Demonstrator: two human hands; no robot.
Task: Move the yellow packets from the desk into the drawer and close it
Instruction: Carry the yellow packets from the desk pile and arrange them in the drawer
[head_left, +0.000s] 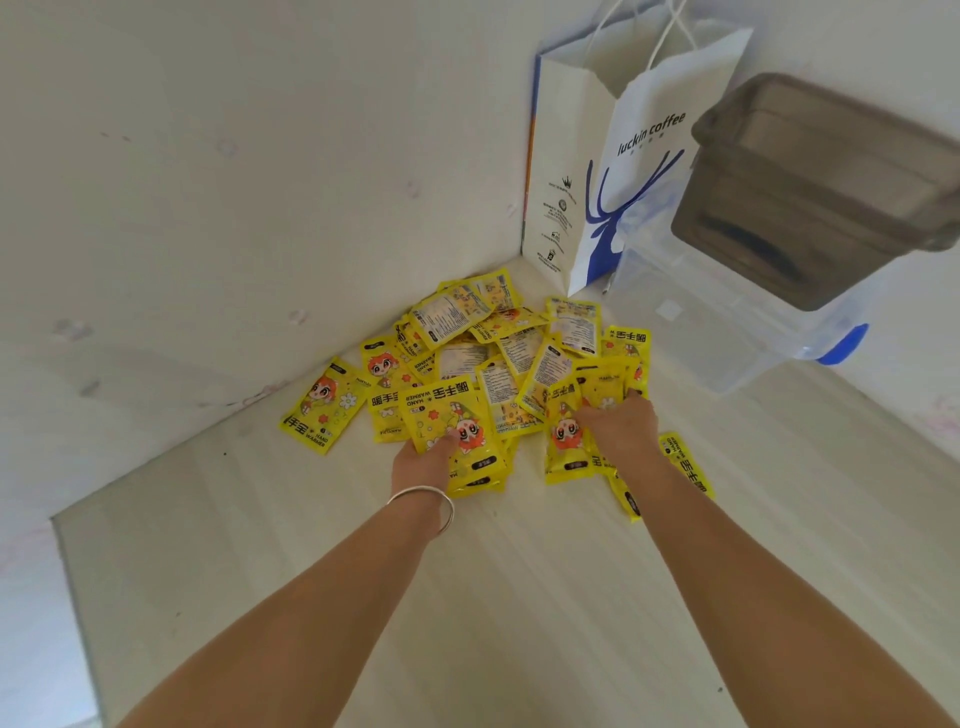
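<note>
A heap of several yellow hand-warmer packets lies in the desk's far corner against the wall. My left hand, with a silver bangle on its wrist, grips a small stack of packets at the heap's near edge, thumb on top. My right hand grips more packets on the heap's right side, fingers curled into them. One packet lies apart at the left. Another lies beside my right wrist. No drawer is in view.
The pale wooden desk meets white walls at the left and back. A white and blue paper coffee bag stands at the back right. Beside it a brown lidded box sits on a clear plastic box. The desk's left edge drops off.
</note>
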